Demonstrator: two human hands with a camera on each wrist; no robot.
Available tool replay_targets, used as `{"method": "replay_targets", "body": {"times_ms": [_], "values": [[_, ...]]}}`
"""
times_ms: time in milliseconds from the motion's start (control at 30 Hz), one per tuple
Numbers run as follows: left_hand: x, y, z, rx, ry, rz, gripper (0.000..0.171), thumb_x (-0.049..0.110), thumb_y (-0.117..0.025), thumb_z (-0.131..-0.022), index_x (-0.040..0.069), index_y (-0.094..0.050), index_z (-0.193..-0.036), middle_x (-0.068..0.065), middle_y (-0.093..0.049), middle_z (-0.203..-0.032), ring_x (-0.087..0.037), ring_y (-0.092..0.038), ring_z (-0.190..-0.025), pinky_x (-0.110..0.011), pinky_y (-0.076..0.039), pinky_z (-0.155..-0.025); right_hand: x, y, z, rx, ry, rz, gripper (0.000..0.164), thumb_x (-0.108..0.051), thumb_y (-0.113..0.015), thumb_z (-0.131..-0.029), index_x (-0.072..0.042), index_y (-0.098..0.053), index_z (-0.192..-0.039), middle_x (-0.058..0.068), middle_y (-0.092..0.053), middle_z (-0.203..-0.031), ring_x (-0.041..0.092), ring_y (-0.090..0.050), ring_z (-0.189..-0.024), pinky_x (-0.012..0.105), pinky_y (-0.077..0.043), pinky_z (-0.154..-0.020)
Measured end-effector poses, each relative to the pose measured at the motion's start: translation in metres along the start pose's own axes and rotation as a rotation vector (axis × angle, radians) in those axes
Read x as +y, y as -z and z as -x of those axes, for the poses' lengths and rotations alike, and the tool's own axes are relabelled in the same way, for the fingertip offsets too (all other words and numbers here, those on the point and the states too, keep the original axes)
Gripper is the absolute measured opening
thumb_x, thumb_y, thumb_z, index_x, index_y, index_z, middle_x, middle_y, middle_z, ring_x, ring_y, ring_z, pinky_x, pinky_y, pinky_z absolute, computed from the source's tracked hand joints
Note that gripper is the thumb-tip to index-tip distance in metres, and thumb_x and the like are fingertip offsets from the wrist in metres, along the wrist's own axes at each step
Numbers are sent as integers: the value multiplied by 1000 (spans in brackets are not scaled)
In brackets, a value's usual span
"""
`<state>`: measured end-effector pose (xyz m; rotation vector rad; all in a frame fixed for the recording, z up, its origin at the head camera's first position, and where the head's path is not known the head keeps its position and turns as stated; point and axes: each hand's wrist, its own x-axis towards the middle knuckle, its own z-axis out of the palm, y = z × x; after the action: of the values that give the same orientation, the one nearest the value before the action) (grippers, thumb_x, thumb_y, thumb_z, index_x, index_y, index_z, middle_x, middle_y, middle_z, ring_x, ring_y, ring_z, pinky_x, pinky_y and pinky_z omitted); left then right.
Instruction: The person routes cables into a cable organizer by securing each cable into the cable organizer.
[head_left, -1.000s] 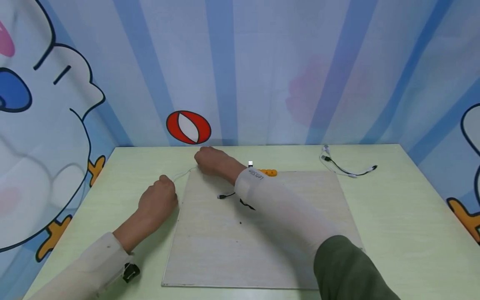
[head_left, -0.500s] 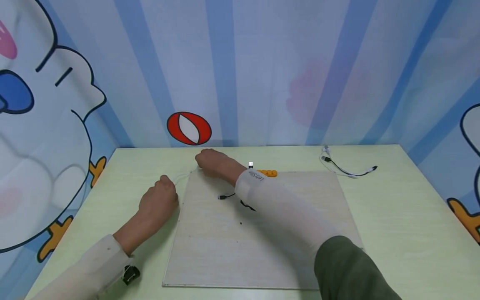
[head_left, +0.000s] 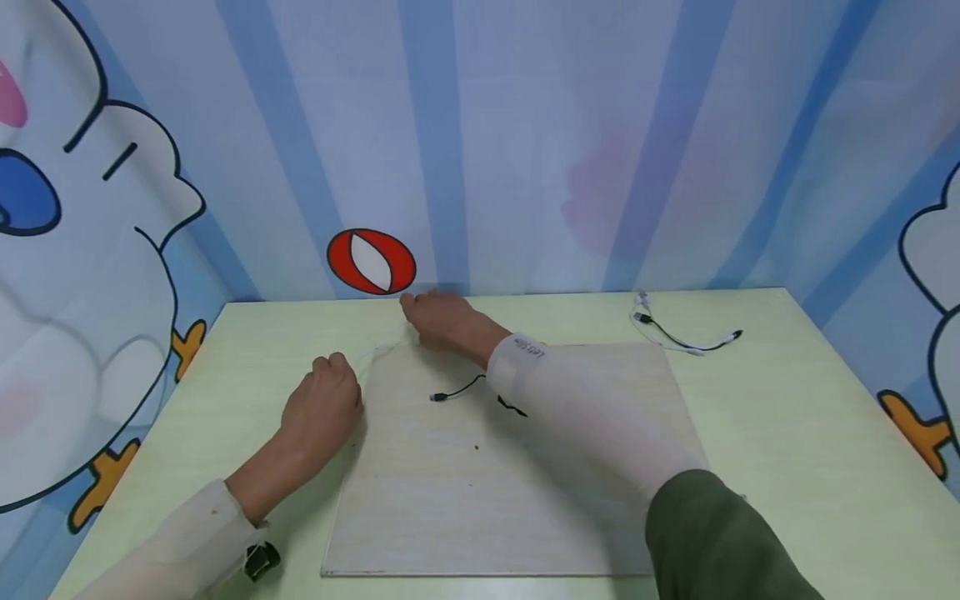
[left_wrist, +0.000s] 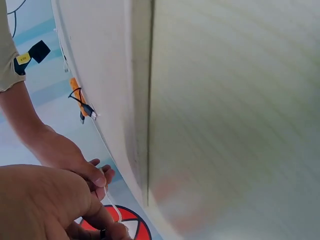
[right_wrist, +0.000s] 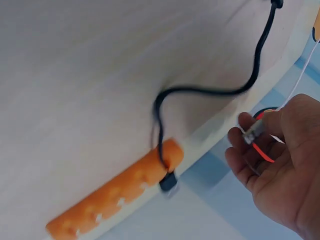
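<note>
My left hand (head_left: pixel 322 408) hovers just left of the pale board, fingertips pinching one end of a thin white USB cable (left_wrist: pixel 113 206). Near the board's far left corner, my right hand (head_left: pixel 446 321) grips the cable's other end. In the right wrist view its metal USB plug (right_wrist: pixel 254 131) sits between thumb and fingers. An orange slotted cable holder (right_wrist: pixel 115 187) lies along the board's far edge, mostly behind my right sleeve in the head view. A black USB cable (right_wrist: pixel 200 90) runs across the board into the holder, its plug (right_wrist: pixel 168 183) poking out past it.
The pale board (head_left: pixel 450 508) lies mid-table. At the back right of the table (head_left: pixel 787 433) rest another black cable (head_left: pixel 682 337) and a white cable (head_left: pixel 663 340). A patterned blue curtain (head_left: pixel 510 167) stands behind the table.
My right hand has shifted slightly right and towards the back, with the white cable still in it. The sleeve now covers the black cable's USB plug. My left hand has barely moved.
</note>
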<state>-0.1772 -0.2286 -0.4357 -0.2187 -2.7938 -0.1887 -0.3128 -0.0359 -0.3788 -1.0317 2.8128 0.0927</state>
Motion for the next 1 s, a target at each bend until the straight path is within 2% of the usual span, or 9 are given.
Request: {"method": "replay_targets", "body": {"times_ms": [133,233,367,500,567,633,733,800,1000], "values": [[6,-2,1,29,-49,-40,16,-12,-57,-96,-5,-53,-82,-18,-49,-74,-24,-53,-58,-41,-50,-49,14,5,8,24,43,-30,20,-13,-55,-118,-8,-57,-138,10,-72,-126,24,-68,-108,36,-59,-96],[14,0,3,5,-72,-64,15,-14,-60,-96,-5,-54,-85,-16,-49,-74,-22,-52,-58,-37,-49,-48,25,10,18,22,70,-103,19,-14,-55,-119,-5,-64,-134,12,-72,-127,22,-63,-108,34,-55,-99],[31,10,4,-87,-82,-68,12,-13,-67,-97,-8,-57,-92,-17,-53,-75,-20,-56,-60,-38,-53,-52,42,14,30,14,85,-225,22,-12,-54,-120,0,-70,-130,14,-72,-126,21,-56,-107,34,-52,-100],[51,27,6,-198,-118,-72,11,-13,-72,-98,-10,-61,-99,-19,-60,-80,-21,-64,-64,-35,-59,-57,56,17,42,16,83,-331,24,-11,-55,-119,0,-73,-131,12,-75,-128,22,-63,-112,36,-56,-105],[46,10,6,-179,-179,-75,11,-11,-72,-98,-9,-62,-98,-19,-62,-81,-20,-65,-65,-34,-58,-56,62,19,47,9,82,-379,25,-11,-56,-119,0,-74,-132,12,-75,-131,25,-67,-117,39,-58,-108],[53,14,7,-186,-220,-68,14,-12,-74,-97,-7,-61,-95,-18,-62,-80,-19,-65,-63,-34,-57,-54,68,21,52,5,83,-407,25,-12,-58,-118,-1,-75,-133,12,-76,-132,27,-69,-121,41,-58,-111],[68,24,10,-209,-242,-39,14,-11,-72,-97,-6,-60,-92,-17,-62,-79,-19,-63,-59,-34,-54,-52,76,22,59,1,91,-428,24,-13,-61,-118,-2,-76,-132,12,-77,-133,30,-71,-122,43,-58,-111],[92,52,14,-270,-220,-11,13,-10,-72,-98,-6,-60,-94,-17,-60,-78,-19,-61,-58,-33,-54,-52,82,21,62,-1,98,-437,23,-15,-64,-116,-2,-77,-131,13,-78,-132,30,-73,-121,44,-59,-111],[124,66,18,-301,-266,15,13,4,-72,-106,-4,-63,-103,-11,-57,-79,-16,-52,-60,-30,-51,-54,99,21,71,-36,109,-518,22,-16,-72,-112,-2,-81,-127,13,-82,-126,27,-76,-112,41,-62,-103]]}}
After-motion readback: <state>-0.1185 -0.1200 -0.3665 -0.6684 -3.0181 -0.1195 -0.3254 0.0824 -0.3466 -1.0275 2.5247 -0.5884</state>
